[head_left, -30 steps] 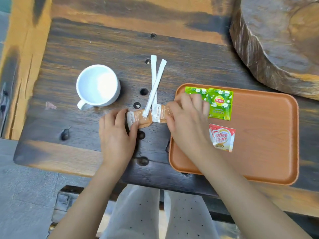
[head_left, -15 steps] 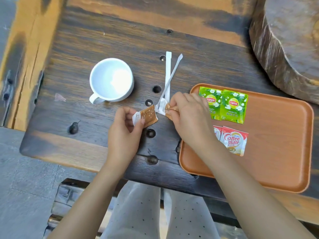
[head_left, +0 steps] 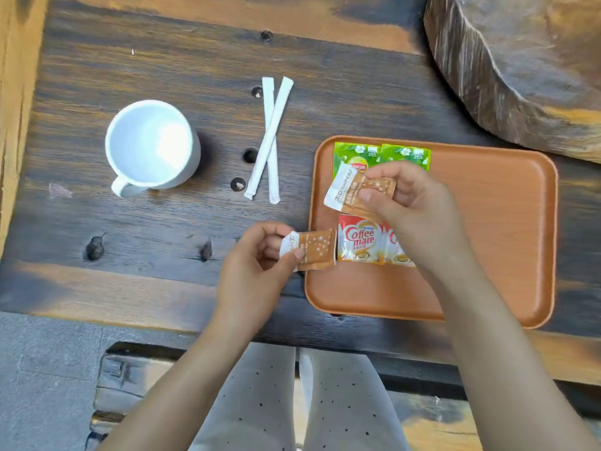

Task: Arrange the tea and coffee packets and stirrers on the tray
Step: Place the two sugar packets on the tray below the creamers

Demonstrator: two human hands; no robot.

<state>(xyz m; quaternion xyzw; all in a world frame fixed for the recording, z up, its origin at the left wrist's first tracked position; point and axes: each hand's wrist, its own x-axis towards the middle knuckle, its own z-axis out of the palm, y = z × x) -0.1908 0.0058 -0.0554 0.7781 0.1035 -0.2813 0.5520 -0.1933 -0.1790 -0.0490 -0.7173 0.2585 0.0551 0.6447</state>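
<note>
Brown coffee sachets are pinched, one in each hand: right hand [head_left: 413, 206] fingers are clamped on a sachet [head_left: 354, 190] over the orange tray [head_left: 507, 222]; the left hand [head_left: 257, 271] sachet [head_left: 312, 249] overhangs the tray's left rim, long axis pointing right. Two white stirrers [head_left: 270, 138] lie crossed on the desk [head_left: 195, 60], left of the tray and judged nearer the left hand.
</note>
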